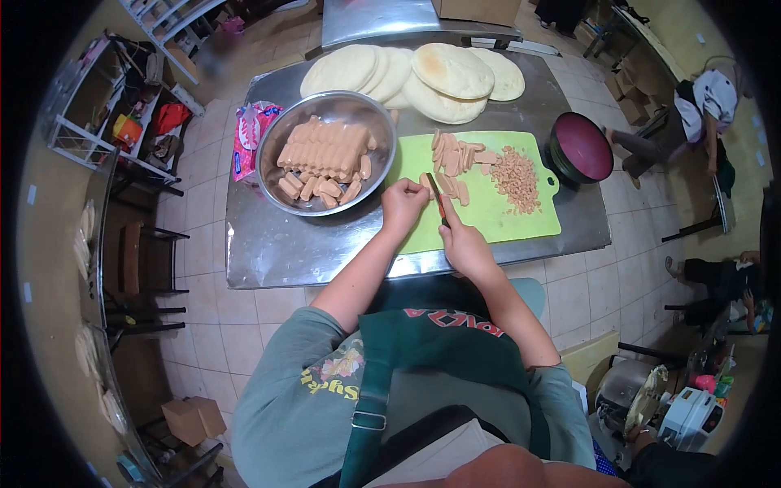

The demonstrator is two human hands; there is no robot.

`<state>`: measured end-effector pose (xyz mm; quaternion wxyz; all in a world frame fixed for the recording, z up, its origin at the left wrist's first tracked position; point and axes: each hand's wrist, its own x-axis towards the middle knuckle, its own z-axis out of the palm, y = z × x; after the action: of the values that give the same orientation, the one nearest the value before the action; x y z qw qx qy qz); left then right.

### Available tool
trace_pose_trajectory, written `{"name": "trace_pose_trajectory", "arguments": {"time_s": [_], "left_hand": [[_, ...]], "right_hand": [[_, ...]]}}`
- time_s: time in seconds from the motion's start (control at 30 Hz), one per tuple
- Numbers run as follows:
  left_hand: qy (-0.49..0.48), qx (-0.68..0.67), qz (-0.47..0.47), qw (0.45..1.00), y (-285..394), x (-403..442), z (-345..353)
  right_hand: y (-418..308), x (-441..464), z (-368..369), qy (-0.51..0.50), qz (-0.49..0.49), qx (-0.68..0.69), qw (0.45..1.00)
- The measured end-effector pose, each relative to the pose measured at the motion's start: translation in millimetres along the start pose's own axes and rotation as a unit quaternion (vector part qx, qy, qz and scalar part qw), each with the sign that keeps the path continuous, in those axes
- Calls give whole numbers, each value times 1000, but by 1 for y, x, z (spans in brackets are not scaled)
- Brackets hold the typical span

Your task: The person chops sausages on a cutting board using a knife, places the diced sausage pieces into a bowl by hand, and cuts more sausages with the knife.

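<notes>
Grips a slim dark knife with red on it in a closed right hand. Pinches a smooth, tan sausage piece in the bent fingers of the left hand, beside the blade, over a flat lime-green cutting board. Has split strips and crumbly diced bits further right; leftward, a round, shiny steel bowl of ridged, packed sausages, on a grey metal table.

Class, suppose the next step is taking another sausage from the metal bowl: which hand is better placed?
Probably the left hand: it is nearer the metal bowl, though busy with a sausage piece; the right hand holds the knife.
</notes>
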<state>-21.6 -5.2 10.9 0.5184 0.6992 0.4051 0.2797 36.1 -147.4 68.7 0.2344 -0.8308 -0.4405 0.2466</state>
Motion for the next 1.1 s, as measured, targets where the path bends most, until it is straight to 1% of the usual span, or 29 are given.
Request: {"name": "trace_pose_trajectory", "arguments": {"time_s": [0.13, 0.2, 0.23, 0.3, 0.33, 0.43, 0.57, 0.7, 0.77, 0.83, 0.87, 0.93, 0.97, 1.03, 1.1], "left_hand": [[-4, -22, 22, 999, -4, -4, 0], [-4, -22, 16, 1000, -4, -4, 1], [-5, -22, 12, 1000, -3, -5, 1], [-5, -22, 9, 1000, -1, -5, 0], [-4, -23, 8, 1000, 1, -5, 1], [6, -18, 1, 1000, 2, -5, 2], [10, -24, 14, 1000, 1, -4, 3], [10, -20, 32, 999, -1, -2, 2], [11, -10, 46, 999, -1, -1, 1], [-3, -8, 14, 1000, -1, 0, 1], [-3, -8, 15, 1000, 2, 0, 1], [-7, -23, -15, 1000, 6, -1, -1], [-5, -23, -15, 1000, 6, -1, 0], [0, -16, -16, 1000, 4, 0, 1], [-2, -21, -17, 1000, -2, 2, 3]], "right_hand": [[-2, 14, -2, -13, 3, -20, 1000], [-3, 24, -7, -25, -27, -51, 998], [-3, 29, -13, -27, -27, -51, 998], [-21, 32, -41, -129, 34, -17, 991], [-25, 32, -46, -137, 51, -21, 989], [-26, 35, -48, -153, 52, -33, 986], [-22, 22, -46, -156, 61, -19, 986], [6, 2, -30, -126, 23, -27, 991], [7, -10, -29, -108, 5, -34, 994], [-7, -24, -42, -145, 66, -37, 987], [-8, -28, -44, -144, 65, -37, 987], [-6, -33, -46, -138, 72, -29, 987], [0, -32, -45, -138, 70, -30, 987], [14, -27, -37, -81, 3, -46, 996], [9, -23, -36, -64, 9, -34, 997]]}}
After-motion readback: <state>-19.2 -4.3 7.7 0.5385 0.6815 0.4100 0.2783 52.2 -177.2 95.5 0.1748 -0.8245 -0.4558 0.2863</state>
